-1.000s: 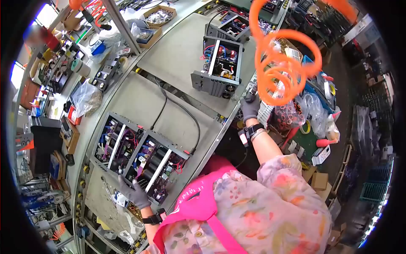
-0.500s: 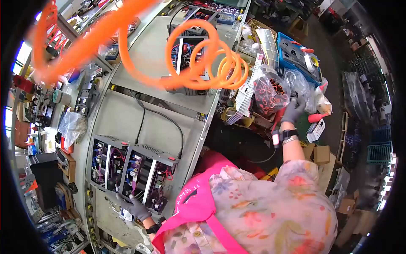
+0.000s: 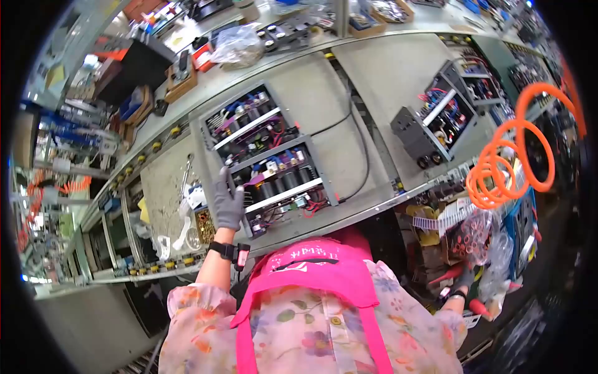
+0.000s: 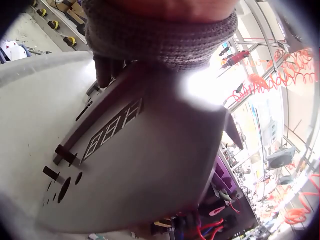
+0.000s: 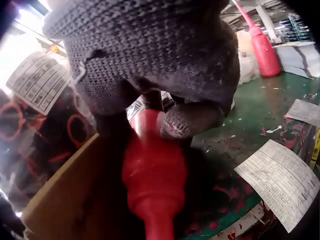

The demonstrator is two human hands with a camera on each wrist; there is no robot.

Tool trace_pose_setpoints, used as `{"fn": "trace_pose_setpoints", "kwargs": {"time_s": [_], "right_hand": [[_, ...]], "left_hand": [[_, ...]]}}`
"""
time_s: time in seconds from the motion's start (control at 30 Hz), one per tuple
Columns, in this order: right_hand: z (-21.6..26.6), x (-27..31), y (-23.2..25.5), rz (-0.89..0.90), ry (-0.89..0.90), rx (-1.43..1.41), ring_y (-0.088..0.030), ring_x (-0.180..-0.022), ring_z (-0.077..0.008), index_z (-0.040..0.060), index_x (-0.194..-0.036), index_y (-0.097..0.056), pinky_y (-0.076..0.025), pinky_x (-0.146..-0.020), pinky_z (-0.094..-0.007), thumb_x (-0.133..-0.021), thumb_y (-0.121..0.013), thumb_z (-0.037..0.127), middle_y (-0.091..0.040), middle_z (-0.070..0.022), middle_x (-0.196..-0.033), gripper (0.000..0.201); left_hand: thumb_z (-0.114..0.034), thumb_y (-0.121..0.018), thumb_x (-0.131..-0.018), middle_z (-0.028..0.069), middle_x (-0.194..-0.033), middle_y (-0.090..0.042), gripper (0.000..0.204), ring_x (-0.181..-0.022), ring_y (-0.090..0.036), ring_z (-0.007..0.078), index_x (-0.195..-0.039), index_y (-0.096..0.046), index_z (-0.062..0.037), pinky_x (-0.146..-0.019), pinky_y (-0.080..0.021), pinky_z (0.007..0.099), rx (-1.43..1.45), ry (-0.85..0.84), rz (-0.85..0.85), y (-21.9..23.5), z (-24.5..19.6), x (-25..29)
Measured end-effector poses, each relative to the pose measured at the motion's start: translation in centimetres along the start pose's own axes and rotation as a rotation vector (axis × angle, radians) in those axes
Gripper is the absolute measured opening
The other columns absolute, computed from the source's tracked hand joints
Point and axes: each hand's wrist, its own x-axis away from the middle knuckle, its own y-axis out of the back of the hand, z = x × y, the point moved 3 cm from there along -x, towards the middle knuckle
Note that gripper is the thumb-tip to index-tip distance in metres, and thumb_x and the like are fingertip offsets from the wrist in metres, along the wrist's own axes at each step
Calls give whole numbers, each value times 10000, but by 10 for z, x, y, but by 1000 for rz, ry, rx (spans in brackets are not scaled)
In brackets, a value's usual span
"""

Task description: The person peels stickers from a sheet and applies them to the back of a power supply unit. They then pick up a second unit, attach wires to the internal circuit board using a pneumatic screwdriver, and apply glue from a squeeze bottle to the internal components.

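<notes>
My left hand (image 3: 228,206), in a grey knit glove, rests against the grey front panel of the nearer open electronics unit (image 3: 283,184), fingers extended and thumb apart. In the left wrist view this panel (image 4: 150,175) shows a digit window and small holes; the glove covers its upper edge. Off to the right side, low down, my gloved right hand (image 3: 466,278) grips a red squeeze bottle (image 5: 155,175). Its narrow nozzle points toward the bottom of the right wrist view, with fingers curled round the body.
Another open unit (image 3: 244,118) adjoins the nearer one; more units (image 3: 436,124) stand farther right. An orange coiled hose (image 3: 498,181) hangs at the right. Beside the right hand are a cardboard edge (image 5: 60,185), a second red bottle (image 5: 265,55) and a printed sheet (image 5: 282,182).
The head view has swung round. My right hand has gone from the work line's edge to the side surface and now holds the red bottle. My left hand has stayed at the unit's panel.
</notes>
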Motion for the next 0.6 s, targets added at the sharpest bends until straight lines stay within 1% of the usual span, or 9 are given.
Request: {"fn": "trace_pose_setpoints", "kwargs": {"time_s": [0.03, 0.1, 0.17, 0.23, 0.27, 0.37, 0.43, 0.5, 0.6], "right_hand": [[-5, 10, 6, 19, -142, -32, -549, -725, -166, 85, -1107, -558, -470, -626, -300, -833, -600, 167, -579, -54, -914, 289], [23, 75, 0, 12, -230, 36, -312, -384, -80, 157, -826, -534, -241, -350, -223, -804, -604, 210, -419, 35, -551, 90], [16, 106, 14, 32, -315, 107, -338, -393, -83, 158, -760, -533, -251, -362, -214, -781, -604, 316, -401, 46, -526, 175], [0, 109, 16, 139, -196, -7, -347, -396, -93, 108, -889, -600, -295, -375, -210, -761, -611, 388, -424, 37, -554, 308], [9, 130, -1, 333, -223, -95, -376, -413, -100, 83, -904, -596, -318, -387, -213, -764, -608, 393, -444, 24, -567, 341], [71, 230, -102, 717, -104, -244, -473, -485, -129, 13, -943, -590, -380, -419, -235, -769, -610, 413, -544, -27, -645, 437], [104, 257, -170, 930, 138, -242, -573, -740, -158, 58, -1009, -580, -464, -595, -264, -787, -609, 412, -610, -52, -897, 420], [138, 297, -240, 831, 184, -416, -584, -860, -195, 49, -1106, -532, -472, -769, -329, -819, -592, 395, -590, -65, -1004, 453], [202, 362, -343, 1001, 370, -416, -587, -904, -186, 50, -1193, -458, -481, -786, -307, -849, -585, 294, -573, -88, -1064, 440]], "left_hand": [[-123, -578, -811, 186, -1289, -463, 592, -1210, -444, 325, -1360, -371, -46, -1025, -345, 369, 13, 11, 6, 1, 0, 0], [-108, -586, -784, 185, -1213, -483, 603, -1145, -467, 334, -1348, -382, -42, -988, -372, 382, 21, 16, -11, 3, -1, 3], [-99, -589, -769, 183, -1171, -491, 613, -1108, -478, 337, -1344, -385, -37, -968, -383, 390, 21, 54, 12, 6, -4, 5], [-95, -590, -748, 189, -1125, -495, 623, -1052, -491, 349, -1334, -389, -26, -928, -403, 399, 34, 21, -20, 7, -7, 10], [-95, -591, -746, 192, -1123, -494, 622, -1044, -494, 353, -1330, -391, -22, -920, -407, 401, 41, 26, -21, 8, -8, 15], [-112, -608, -736, 206, -1080, -500, 606, -986, -514, 365, -1299, -410, -1, -877, -430, 408, -29, 26, -26, 14, -17, 29], [-168, -634, -761, 207, -1074, -501, 589, -975, -518, 361, -1286, -425, -1, -857, -435, 406, 31, 70, 31, 17, -17, 35], [-241, -636, -832, 172, -1005, -535, 534, -877, -555, 290, -1267, -440, 0, -786, -460, 377, 98, 45, 13, 21, -10, 31], [-270, -593, -895, 131, -949, -570, 483, -815, -571, 198, -1269, -442, -4, -734, -482, 333, 320, 228, 86, 27, 27, 17]]}}
